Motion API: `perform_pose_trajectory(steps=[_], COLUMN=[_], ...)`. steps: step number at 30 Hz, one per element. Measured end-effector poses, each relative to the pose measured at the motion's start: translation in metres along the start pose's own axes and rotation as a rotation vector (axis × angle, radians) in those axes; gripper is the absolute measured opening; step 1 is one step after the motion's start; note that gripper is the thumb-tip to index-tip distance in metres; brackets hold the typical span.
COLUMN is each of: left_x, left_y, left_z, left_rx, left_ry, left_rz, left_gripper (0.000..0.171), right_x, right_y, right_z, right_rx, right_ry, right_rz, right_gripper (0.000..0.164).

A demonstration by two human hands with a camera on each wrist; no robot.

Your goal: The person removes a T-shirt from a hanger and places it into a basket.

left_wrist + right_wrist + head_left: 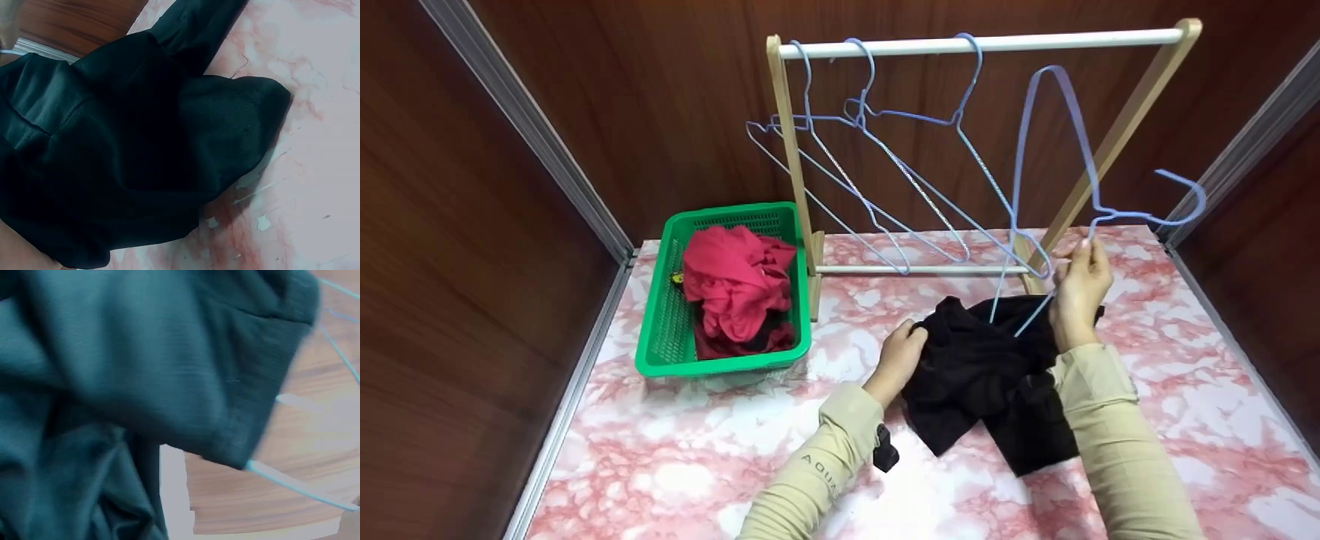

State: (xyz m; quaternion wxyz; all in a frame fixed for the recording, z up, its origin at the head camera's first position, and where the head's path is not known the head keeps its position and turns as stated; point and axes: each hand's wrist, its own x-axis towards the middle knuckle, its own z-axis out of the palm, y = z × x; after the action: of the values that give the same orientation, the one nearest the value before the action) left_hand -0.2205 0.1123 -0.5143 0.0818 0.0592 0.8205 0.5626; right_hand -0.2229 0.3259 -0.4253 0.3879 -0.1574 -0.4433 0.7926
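Observation:
A black garment (982, 367) lies bunched on the table, two short tube-like ends spread toward me. My left hand (900, 356) pinches its left edge between thumb and fingers. With my right hand (1081, 289) I grip a blue-purple wire hanger (1091, 161), its hook pointing right and its wide body stretching up and back to the left. The hanger's lower wires run down into the black cloth. In the left wrist view, dark folds (140, 129) cover most of the picture. A hemmed cloth edge (247, 399) and hanger wire (298, 486) show in the right wrist view.
Several blue hangers (915, 169) hang from the white rail (1057, 40) of a wooden-ended rack behind my hands. At the left, a green basket (652, 330) holds red cloth (739, 277) and darker cloth. A small black piece (885, 450) lies by my left forearm. Brown panels (495, 225) enclose the table.

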Motion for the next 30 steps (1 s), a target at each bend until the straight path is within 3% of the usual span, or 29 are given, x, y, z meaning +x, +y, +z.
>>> perform_pose_trajectory(steps=[4,10,16,18,21,25,28,30], left_x=[0.001,0.000,-0.003,-0.005,-0.007,-0.009,-0.011,-0.011], left_y=[-0.002,-0.009,-0.019,-0.022,-0.028,-0.034,-0.037,-0.039], left_z=[0.000,0.002,0.008,0.011,0.014,0.020,0.025,0.029], left_rx=[0.017,0.037,0.128,0.200,0.348,0.560,0.670,0.707], left_ry=[0.005,-0.030,-0.116,-0.164,-0.218,-0.212,-0.191,-0.191], left_rz=[-0.003,0.002,0.057,0.112,0.206,0.364,0.431,0.441], left_gripper=[0.019,0.019,0.015,0.017,0.024,0.025,0.023,0.023], right_x=[0.008,0.019,0.023,0.022,0.023,0.029,0.031,0.032], right_y=[-0.014,-0.035,-0.058,-0.067,-0.078,-0.090,-0.100,-0.108], right_z=[0.001,-0.001,0.009,0.016,0.025,0.038,0.049,0.057], right_rx=[0.025,-0.225,-0.333,-0.408,-0.606,-0.834,-0.890,-0.919], right_ry=[0.005,-0.038,-0.073,-0.081,-0.092,-0.096,-0.093,-0.095], right_rz=[-0.035,-0.081,-0.115,-0.143,-0.210,-0.290,-0.302,-0.300], right_gripper=[0.019,0.020,0.024,0.023,0.021,0.028,0.029,0.030])
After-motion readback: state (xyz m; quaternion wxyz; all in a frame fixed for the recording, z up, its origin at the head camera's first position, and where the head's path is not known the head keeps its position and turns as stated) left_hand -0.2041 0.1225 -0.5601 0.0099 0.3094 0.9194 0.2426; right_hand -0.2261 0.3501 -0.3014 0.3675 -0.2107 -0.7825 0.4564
